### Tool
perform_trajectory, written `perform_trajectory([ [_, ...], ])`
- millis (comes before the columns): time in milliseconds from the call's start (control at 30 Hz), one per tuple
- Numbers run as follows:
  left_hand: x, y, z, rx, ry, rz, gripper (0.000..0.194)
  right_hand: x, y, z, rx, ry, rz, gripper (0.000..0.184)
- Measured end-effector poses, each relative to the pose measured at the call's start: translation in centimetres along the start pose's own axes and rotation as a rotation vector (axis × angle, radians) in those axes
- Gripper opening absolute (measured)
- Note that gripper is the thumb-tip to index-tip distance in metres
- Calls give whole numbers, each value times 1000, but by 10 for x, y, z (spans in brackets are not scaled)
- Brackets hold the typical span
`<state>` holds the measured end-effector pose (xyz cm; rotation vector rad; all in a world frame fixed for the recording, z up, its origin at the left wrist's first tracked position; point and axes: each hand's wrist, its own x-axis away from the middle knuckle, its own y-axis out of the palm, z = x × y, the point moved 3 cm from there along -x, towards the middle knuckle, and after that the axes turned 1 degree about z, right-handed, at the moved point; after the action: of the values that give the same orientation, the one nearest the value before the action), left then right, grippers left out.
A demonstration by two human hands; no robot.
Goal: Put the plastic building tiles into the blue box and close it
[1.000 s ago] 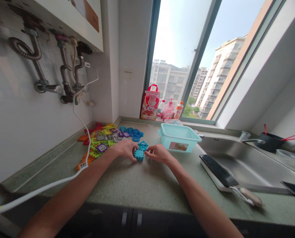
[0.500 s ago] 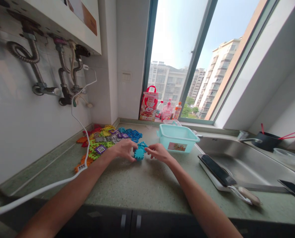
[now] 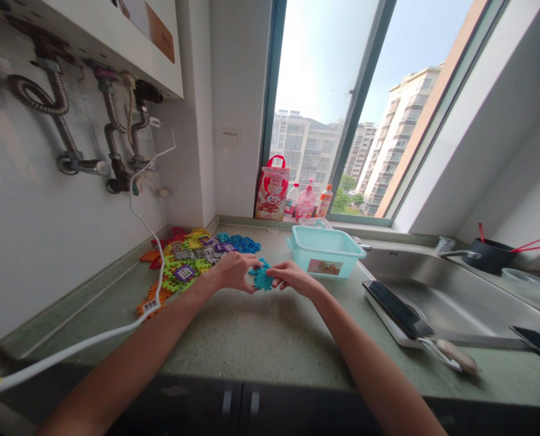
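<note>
Between my two hands, above the counter, is a small cluster of joined blue toothed building pieces (image 3: pixel 263 279). My left hand (image 3: pixel 234 270) grips its left side with thumb and fingers. At its right edge, my right hand (image 3: pixel 292 278) pinches it between thumb and fingertips. My fingers hide part of the cluster, so how its pieces fit together cannot be made out. Left of my hands lies a spread pile of colourful toothed building pieces (image 3: pixel 179 266) in orange, green, yellow, purple, grey and blue.
A light teal plastic tub (image 3: pixel 348 266) stands behind my right hand. Further right are a steel sink (image 3: pixel 451 290) and a dark phone (image 3: pixel 399 309) at its edge. A white cable (image 3: pixel 83 345) crosses the left side. Bottles (image 3: pixel 306 201) line the windowsill.
The blue cluster has shifted slightly right and turned in my hands, with its flat face now tilted differently. Both hands still hold it.
</note>
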<state>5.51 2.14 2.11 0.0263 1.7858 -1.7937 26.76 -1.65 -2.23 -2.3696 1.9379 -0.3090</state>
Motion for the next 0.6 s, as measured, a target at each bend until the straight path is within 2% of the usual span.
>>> perform_trajectory([
  [67,-1,6,-8,67,-3,37,79,-4,-7,3,-22,-9,35,38],
  [133,-2,14,-19,120,-27,90,108,-9,-15,4,-43,-62,104,43],
  [167,-3,20,-25,135,-49,108,117,-11,-19,5,-48,-105,153,46],
  [300,-6,48,-45,180,-195,80,110,-16,-32,3,25,-313,361,57],
  [433,-9,65,-52,224,-298,41,102,-14,-35,0,302,-508,490,47],
  [500,-9,65,-50,253,-298,41,101,-13,-33,0,432,-553,502,39],
  [600,-7,61,-43,306,-279,33,99,-15,-27,4,505,-596,426,38],
])
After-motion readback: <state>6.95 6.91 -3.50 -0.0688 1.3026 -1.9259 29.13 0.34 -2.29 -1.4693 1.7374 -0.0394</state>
